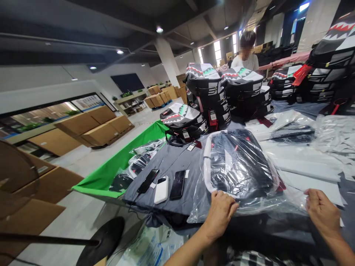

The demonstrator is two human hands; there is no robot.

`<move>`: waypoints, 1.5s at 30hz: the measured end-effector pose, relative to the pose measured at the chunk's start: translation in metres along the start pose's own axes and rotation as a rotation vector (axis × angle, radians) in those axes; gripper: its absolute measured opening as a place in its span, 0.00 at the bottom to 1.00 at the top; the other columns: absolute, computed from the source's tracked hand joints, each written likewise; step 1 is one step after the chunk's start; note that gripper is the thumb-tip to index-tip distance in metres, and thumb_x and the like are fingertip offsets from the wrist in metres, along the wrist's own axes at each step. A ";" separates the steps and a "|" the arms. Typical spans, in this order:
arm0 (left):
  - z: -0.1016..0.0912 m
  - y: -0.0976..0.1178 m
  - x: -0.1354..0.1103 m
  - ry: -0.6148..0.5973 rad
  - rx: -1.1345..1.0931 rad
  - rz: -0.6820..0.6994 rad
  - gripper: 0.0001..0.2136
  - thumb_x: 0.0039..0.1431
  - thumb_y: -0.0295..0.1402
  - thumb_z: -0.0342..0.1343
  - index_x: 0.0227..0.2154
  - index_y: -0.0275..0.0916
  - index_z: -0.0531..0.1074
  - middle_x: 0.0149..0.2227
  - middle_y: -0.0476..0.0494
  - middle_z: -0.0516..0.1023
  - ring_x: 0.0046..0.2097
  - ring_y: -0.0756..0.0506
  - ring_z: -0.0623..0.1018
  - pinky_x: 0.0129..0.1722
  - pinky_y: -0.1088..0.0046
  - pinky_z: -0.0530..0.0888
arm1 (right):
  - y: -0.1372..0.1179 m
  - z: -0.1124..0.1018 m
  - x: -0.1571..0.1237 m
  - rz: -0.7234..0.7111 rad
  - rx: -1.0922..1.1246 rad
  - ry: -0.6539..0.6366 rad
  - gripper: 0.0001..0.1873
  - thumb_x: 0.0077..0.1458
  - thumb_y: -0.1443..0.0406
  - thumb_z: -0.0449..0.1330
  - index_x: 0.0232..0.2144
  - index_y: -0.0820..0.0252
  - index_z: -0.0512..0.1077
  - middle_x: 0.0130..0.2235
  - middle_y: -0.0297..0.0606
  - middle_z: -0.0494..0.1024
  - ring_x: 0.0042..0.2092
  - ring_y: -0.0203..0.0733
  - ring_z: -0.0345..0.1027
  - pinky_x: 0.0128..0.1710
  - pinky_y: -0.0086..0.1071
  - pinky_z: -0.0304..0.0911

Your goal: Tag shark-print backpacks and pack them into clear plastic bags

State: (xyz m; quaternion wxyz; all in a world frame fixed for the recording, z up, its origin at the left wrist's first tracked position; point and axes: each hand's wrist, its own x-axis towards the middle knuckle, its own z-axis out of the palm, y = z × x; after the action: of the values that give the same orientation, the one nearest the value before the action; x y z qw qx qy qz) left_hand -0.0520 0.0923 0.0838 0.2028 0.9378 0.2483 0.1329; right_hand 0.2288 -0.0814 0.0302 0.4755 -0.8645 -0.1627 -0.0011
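Observation:
A dark backpack (238,162) with pale edging lies flat inside a clear plastic bag (201,205) on the cloth-covered table. My left hand (220,210) is closed on the near edge of the plastic, just below the backpack. Off to the right, my right hand (321,210) pinches the plastic bag's near right edge, which stretches between the two hands. Red tags show through the film near the backpack's right side.
Stacked shark-mouth backpacks (206,85) stand behind. To the left lie a white power bank (161,189) and two dark phones (177,184). A green-walled bin (97,181) holds bagged packs. White sheets (307,166) are at right; a person (245,55) is beyond.

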 end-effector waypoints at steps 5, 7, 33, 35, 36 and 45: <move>-0.002 0.000 0.001 -0.043 -0.048 -0.039 0.07 0.69 0.33 0.58 0.33 0.40 0.75 0.36 0.48 0.79 0.42 0.44 0.74 0.47 0.63 0.63 | -0.004 -0.003 -0.002 0.010 0.025 -0.009 0.22 0.40 0.45 0.47 0.27 0.51 0.68 0.16 0.33 0.68 0.20 0.47 0.67 0.24 0.37 0.60; -0.001 -0.001 0.000 -0.040 -0.079 -0.044 0.06 0.68 0.33 0.59 0.33 0.40 0.75 0.36 0.48 0.79 0.43 0.45 0.74 0.48 0.63 0.63 | -0.007 -0.004 -0.004 0.008 0.044 0.000 0.21 0.41 0.45 0.47 0.27 0.51 0.67 0.16 0.32 0.67 0.19 0.46 0.65 0.23 0.37 0.58; -0.003 0.002 -0.011 -0.126 -0.136 -0.086 0.01 0.66 0.31 0.60 0.37 0.42 0.74 0.38 0.50 0.78 0.45 0.45 0.74 0.50 0.66 0.64 | -0.008 -0.004 -0.005 0.009 0.011 0.016 0.20 0.42 0.47 0.48 0.28 0.52 0.68 0.18 0.34 0.68 0.22 0.46 0.66 0.26 0.38 0.59; -0.002 0.001 -0.012 -0.104 -0.165 -0.104 0.02 0.65 0.29 0.60 0.36 0.41 0.73 0.37 0.51 0.77 0.43 0.46 0.74 0.49 0.67 0.65 | -0.009 -0.006 -0.006 0.004 0.015 0.024 0.20 0.42 0.46 0.47 0.28 0.52 0.67 0.18 0.34 0.68 0.22 0.46 0.65 0.26 0.38 0.59; -0.003 0.000 -0.012 -0.099 -0.174 -0.107 0.03 0.64 0.28 0.61 0.36 0.41 0.72 0.37 0.51 0.77 0.42 0.46 0.74 0.49 0.67 0.65 | -0.010 -0.006 -0.006 0.004 0.018 0.024 0.21 0.42 0.46 0.47 0.28 0.52 0.67 0.18 0.34 0.68 0.22 0.46 0.65 0.26 0.38 0.59; -0.009 -0.005 -0.010 -0.158 -0.180 -0.045 0.03 0.63 0.35 0.64 0.37 0.43 0.76 0.37 0.51 0.78 0.45 0.46 0.74 0.51 0.67 0.63 | -0.013 -0.008 -0.007 0.062 0.001 0.021 0.18 0.42 0.47 0.47 0.27 0.51 0.66 0.17 0.35 0.68 0.22 0.48 0.67 0.28 0.40 0.61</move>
State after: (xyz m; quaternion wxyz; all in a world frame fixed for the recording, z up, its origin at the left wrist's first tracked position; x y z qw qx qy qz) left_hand -0.0654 0.0938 0.0883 0.3079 0.9176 0.2395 0.0760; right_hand 0.2201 -0.0833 0.0440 0.4772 -0.8690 -0.1307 0.0046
